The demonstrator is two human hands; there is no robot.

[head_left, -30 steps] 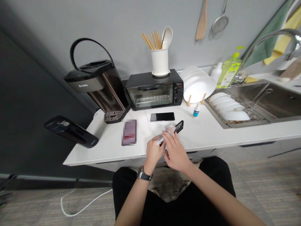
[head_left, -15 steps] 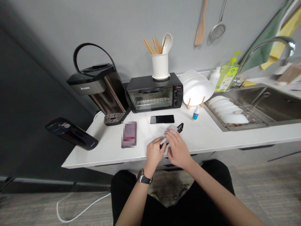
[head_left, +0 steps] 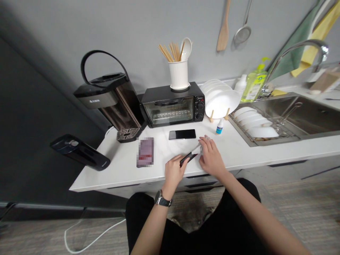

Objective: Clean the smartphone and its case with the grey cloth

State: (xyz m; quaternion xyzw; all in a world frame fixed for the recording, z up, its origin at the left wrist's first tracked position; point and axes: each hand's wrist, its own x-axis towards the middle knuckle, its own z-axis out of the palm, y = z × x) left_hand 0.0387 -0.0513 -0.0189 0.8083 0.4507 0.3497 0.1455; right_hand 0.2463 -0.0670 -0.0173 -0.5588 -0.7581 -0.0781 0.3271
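From the head view, the left hand (head_left: 175,171) is clamped on the near end of a slim black device (head_left: 187,158) over the white tabletop (head_left: 160,156); the right hand (head_left: 211,156) closes a white wipe (head_left: 197,150) on its far end, near a flat-lying phone (head_left: 182,134).

White tissue (head_left: 196,150), black phone (head_left: 187,158), apparently

Two hands (head_left: 174,171) and one watch (head_left: 158,197) can be counted; one black thing (head_left: 188,158), one white wipe (head_left: 197,150) and one flat phone (head_left: 182,134) are seen; three bottles (head_left: 253,86), one dark flask (head_left: 81,153), one oven (head_left: 172,110) and one pot (head_left: 179,75) are found; one spatula (head_left: 223,35), one strainer (head_left: 242,34), one tap (head_left: 320,46) and one sink (head_left: 317,115) are shown.
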